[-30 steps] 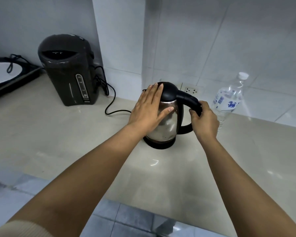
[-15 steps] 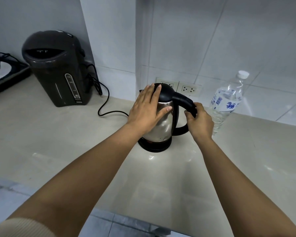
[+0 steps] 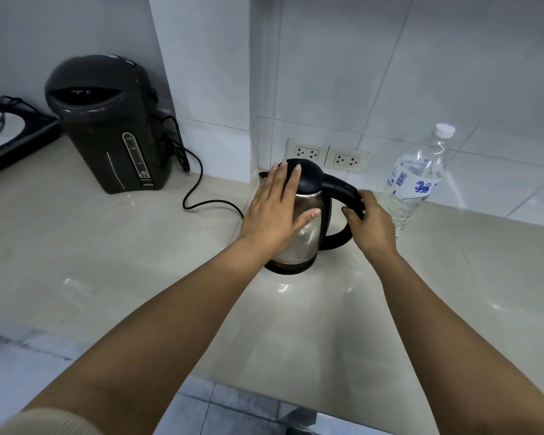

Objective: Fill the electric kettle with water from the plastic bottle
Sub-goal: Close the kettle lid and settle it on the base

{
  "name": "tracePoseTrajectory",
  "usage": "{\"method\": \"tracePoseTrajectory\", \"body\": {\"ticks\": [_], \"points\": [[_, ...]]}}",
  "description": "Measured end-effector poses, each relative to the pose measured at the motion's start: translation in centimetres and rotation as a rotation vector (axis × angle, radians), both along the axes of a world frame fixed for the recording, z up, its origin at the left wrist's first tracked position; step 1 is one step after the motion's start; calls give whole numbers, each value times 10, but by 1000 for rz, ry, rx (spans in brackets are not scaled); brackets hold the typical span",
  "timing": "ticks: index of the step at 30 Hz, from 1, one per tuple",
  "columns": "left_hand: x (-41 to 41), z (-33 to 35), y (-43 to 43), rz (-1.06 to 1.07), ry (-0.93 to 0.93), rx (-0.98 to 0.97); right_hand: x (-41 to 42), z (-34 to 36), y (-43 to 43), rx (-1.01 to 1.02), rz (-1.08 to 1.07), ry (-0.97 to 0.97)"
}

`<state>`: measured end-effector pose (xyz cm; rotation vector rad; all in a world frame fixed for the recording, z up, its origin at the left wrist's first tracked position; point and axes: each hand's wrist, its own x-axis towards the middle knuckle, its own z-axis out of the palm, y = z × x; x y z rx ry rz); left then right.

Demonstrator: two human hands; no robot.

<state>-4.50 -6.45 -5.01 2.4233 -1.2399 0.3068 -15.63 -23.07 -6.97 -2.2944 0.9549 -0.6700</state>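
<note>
A steel electric kettle [image 3: 308,233] with a black lid and black handle stands on its base on the beige counter, lid closed. My left hand [image 3: 274,211] lies flat against the kettle's left side and lid, fingers spread. My right hand [image 3: 371,221] is wrapped around the top of the black handle. The clear plastic bottle [image 3: 416,183], white cap on and blue label, stands upright just right of the kettle, untouched.
A dark hot-water dispenser [image 3: 107,124] stands at the back left, its black cord [image 3: 198,196] trailing toward the kettle. Two wall sockets [image 3: 327,158] sit behind the kettle. A black appliance [image 3: 10,139] lies at the far left. The counter's front edge [image 3: 201,375] is near me.
Both hands keep their hold on the kettle. The view has shifted slightly; the kettle and bottle stay in place.
</note>
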Motion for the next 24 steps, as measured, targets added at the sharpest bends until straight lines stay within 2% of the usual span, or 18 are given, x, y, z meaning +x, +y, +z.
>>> {"method": "tracePoseTrajectory", "body": {"ticks": [11, 18, 24], "points": [[-1, 6, 0, 7, 27, 97, -6, 6, 3, -65, 49, 148], [-2, 19, -7, -42, -47, 89, -11, 7, 24, -172, 63, 104], [1, 14, -11, -75, -38, 154, -14, 17, 30, -317, 95, 93]]}}
